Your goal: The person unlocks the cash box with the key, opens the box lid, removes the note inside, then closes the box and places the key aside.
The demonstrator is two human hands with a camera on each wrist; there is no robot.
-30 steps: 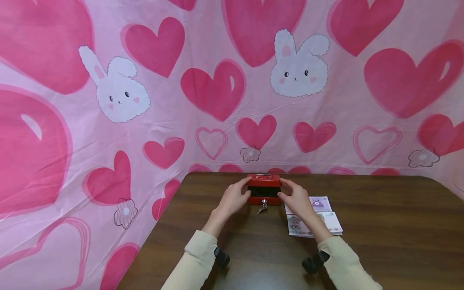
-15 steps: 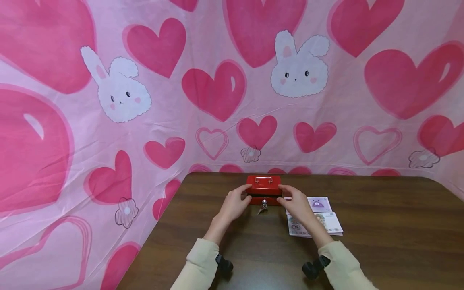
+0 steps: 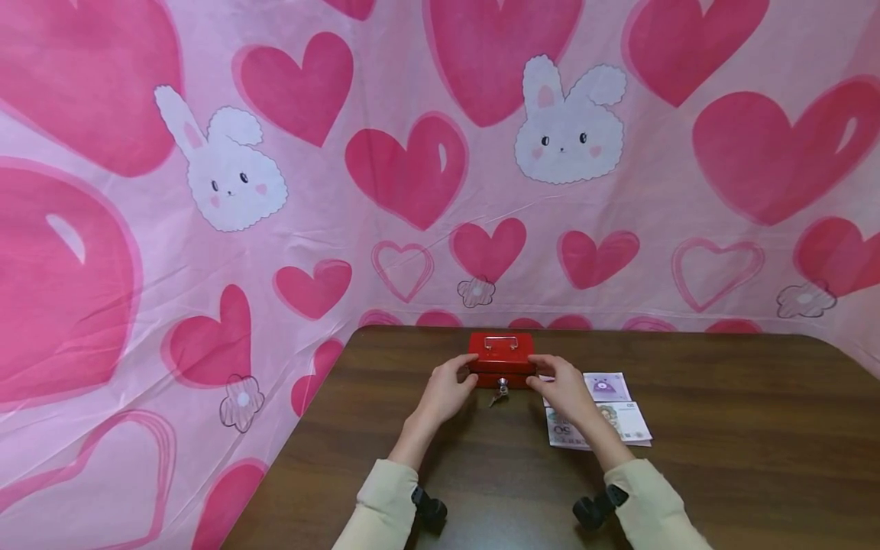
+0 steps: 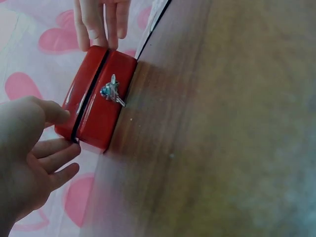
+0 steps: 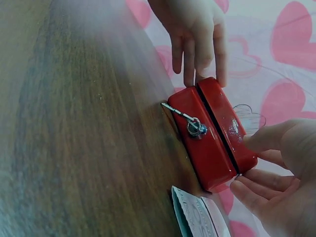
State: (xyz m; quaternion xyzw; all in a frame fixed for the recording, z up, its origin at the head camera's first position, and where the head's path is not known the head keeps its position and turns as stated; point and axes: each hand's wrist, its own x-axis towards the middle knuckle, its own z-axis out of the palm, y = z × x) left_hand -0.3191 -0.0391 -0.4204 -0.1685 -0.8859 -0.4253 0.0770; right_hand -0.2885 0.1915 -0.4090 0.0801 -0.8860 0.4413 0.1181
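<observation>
A small red cash box (image 3: 504, 363) stands near the table's far edge, with a metal handle (image 3: 501, 343) on its lid. The lid is down, though a thin dark gap shows between lid and base in both wrist views. Keys (image 5: 195, 127) hang from the lock on the box's front. My left hand (image 3: 445, 393) grips the left end of the lid with bent fingers and thumb. At the right end my right hand (image 3: 565, 391) grips the lid the same way. The inside of the box is hidden.
Banknotes (image 3: 629, 422) lie on the brown wooden table (image 3: 742, 428) just right of the box, partly under my right forearm. A pink cloth (image 3: 426, 198) with hearts and rabbits hangs behind and left of the table. Each wrist wears a black camera (image 3: 593, 510).
The cash box lid has swung down from raised, covering the dark inside, while both hands moved with it and stayed at its ends. The banknotes have not moved.
</observation>
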